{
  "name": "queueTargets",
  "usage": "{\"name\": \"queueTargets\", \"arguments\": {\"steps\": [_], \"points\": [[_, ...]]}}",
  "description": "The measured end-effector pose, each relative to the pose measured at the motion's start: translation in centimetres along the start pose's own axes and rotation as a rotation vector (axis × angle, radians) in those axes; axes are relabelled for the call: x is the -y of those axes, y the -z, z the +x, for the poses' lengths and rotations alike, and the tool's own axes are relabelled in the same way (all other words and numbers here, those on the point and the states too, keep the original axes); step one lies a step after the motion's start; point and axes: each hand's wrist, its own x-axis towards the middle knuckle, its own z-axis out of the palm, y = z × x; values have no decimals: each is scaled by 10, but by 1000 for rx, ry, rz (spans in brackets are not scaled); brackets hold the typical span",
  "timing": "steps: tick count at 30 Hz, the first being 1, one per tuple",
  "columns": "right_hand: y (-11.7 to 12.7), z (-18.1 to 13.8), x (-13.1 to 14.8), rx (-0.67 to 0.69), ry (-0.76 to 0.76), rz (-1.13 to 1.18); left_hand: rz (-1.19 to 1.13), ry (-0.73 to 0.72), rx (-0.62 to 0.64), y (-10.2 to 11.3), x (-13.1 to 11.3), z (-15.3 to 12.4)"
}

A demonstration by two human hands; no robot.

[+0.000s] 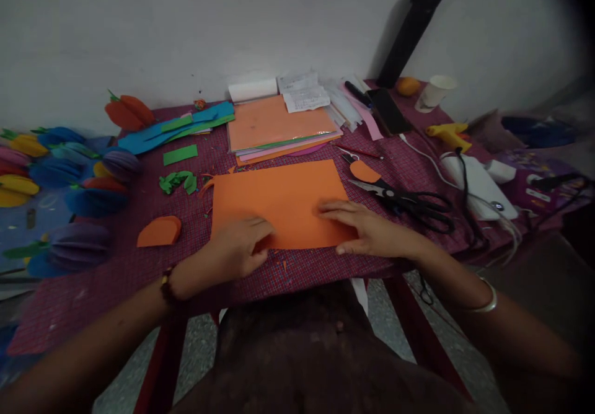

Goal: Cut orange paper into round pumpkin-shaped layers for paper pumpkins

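Slanting in from the lower left corner, the left forearm (121,321), with a dark bracelet (166,285) at its wrist, points up and inward; the right forearm (458,277), ringed by a pale bangle (489,300), comes from the lower right. The left hand (242,248) is loosely curled over the near left part of an orange sheet (279,194); its fingers are blurred, and I cannot tell whether they pinch anything. The right hand (360,231) is open and palm down, fingers stretched over the sheet's right side, thumb held apart near its near corner. The sheet lies flat on the checked tablecloth (320,268), between both hands. Left of it rests a rounded orange cut-out (159,232); to its right are black-handled scissors (409,202). Beyond its far edge sits a paper stack (279,126), near the wall (186,30).
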Motion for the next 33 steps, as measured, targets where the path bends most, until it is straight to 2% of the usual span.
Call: {"name": "queueTargets", "arguments": {"steps": [11, 18, 26, 30, 33], "points": [[-2, 2, -1, -57, 37, 0, 20, -38, -27, -2, 0, -3], [-6, 7, 7, -147, -31, 40, 51, -66, 60, 1, -8, 2], [-8, 3, 6, -168, -78, 133, 245, -20, 80, -6, -21, 15], [-9, 2, 3, -217, -134, 180, 230, -21, 72, -6, -23, 9], [-8, 1, 3, -229, -173, 208, 163, 30, 66, -3, -18, 2]]}}
